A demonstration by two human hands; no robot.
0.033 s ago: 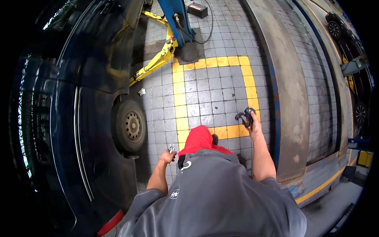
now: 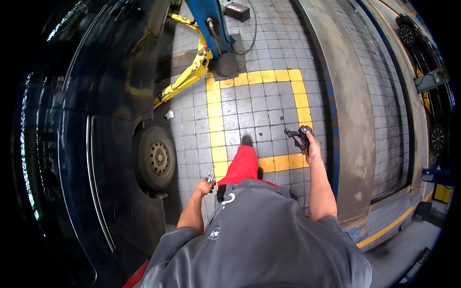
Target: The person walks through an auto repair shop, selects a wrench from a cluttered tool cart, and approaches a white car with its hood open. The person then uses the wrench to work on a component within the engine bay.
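Low beside the dark blue car, my left hand (image 2: pixel 204 186) is closed around small shiny metal pieces (image 2: pixel 211 176), too small to tell their kind. Farther forward on the right, my right hand (image 2: pixel 312 146) grips a black object with loose strap-like parts (image 2: pixel 301 138) off its left side; its exact kind does not show. It is held in the air above the tiled floor. My red-trousered leg (image 2: pixel 240 163) is stretched ahead, with a dark shoe on the tiles.
Along the left stands the dark car (image 2: pixel 72 158) with its steel-rimmed wheel (image 2: pixel 156 157). Ahead are a blue lift post (image 2: pixel 206 24), its yellow arm (image 2: pixel 182 79) and a black battery-like box (image 2: pixel 237 12). A long raised metal ramp (image 2: pixel 353 105) runs along the right. Yellow lines (image 2: pixel 216 125) mark the floor.
My leg has swung forward, and its shoe now shows. The car wheel and lift arm sit slightly farther left in view. Both hands keep hold of their things.
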